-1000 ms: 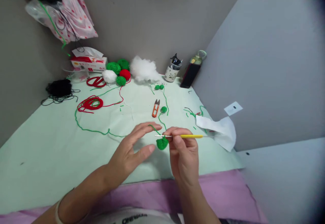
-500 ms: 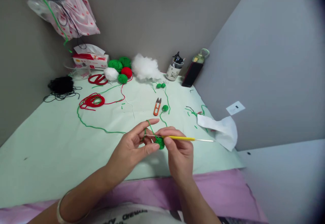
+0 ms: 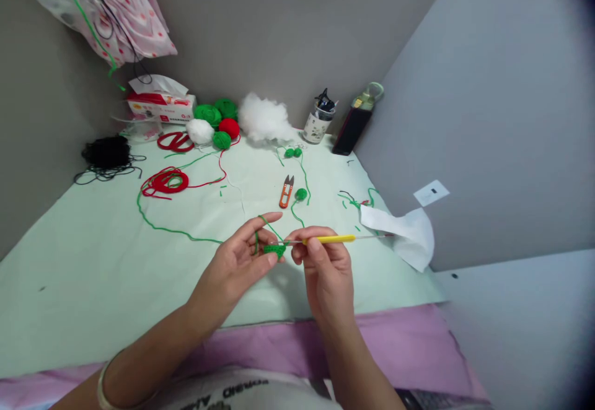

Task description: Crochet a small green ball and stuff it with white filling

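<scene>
Over the pale green table (image 3: pixel 116 286), your left hand (image 3: pixel 235 267) holds a small green crocheted piece (image 3: pixel 274 251), your right hand (image 3: pixel 328 267) a yellow-handled hook (image 3: pixel 330 239).
Your left is half open, pinching the piece at the thumb, index finger stretched out with green yarn (image 3: pixel 271 228) over it; your right is closed around the handle, the metal shaft reaching the piece's upper edge.

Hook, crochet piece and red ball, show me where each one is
Hook (image 3: pixel 331 239), head view, on its yellow handle.
Crochet piece (image 3: pixel 274 251), head view, on its green stitches.
Red ball (image 3: pixel 229 128), head view, on its front.
</scene>
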`<state>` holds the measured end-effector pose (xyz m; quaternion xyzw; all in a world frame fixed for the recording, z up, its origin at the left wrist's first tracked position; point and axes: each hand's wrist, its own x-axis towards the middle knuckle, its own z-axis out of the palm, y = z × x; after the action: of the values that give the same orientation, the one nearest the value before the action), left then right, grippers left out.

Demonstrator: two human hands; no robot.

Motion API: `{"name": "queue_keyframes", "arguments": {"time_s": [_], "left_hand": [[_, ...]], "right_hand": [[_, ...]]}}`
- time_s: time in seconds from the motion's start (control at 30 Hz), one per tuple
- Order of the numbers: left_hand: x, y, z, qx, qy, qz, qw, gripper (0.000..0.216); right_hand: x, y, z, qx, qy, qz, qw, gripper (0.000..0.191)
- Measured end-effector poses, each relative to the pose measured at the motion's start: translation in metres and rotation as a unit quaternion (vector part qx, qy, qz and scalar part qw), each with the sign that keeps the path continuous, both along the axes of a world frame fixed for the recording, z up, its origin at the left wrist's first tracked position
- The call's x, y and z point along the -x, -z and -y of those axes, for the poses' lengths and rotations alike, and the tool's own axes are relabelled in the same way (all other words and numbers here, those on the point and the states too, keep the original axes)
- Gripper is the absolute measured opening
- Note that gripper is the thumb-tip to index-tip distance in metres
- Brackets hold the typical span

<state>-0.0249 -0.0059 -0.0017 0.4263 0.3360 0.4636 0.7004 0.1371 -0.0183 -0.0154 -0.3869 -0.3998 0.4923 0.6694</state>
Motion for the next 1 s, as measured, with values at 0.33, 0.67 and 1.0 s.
{"name": "queue_keyframes", "arguments": {"time_s": [0.33, 0.67, 1.0], "left_hand": [[0.002, 0.001, 0.002, 0.001, -0.021, -0.038, 0.999, 0.047], [0.006, -0.003, 0.003, -0.010, -0.032, -0.068, 0.997, 0.038], [0.007, 0.002, 0.004, -0.044, -0.061, -0.140, 0.987, 0.041]], "right_hand": [[0.002, 0.005, 0.002, -0.007, 0.003, 0.011, 1.000, 0.011], [0.002, -0.005, 0.001, -0.032, -0.014, -0.009, 0.999, 0.016], [-0.001, -0.003, 0.009, -0.092, 0.017, 0.112, 0.989, 0.016]]}}
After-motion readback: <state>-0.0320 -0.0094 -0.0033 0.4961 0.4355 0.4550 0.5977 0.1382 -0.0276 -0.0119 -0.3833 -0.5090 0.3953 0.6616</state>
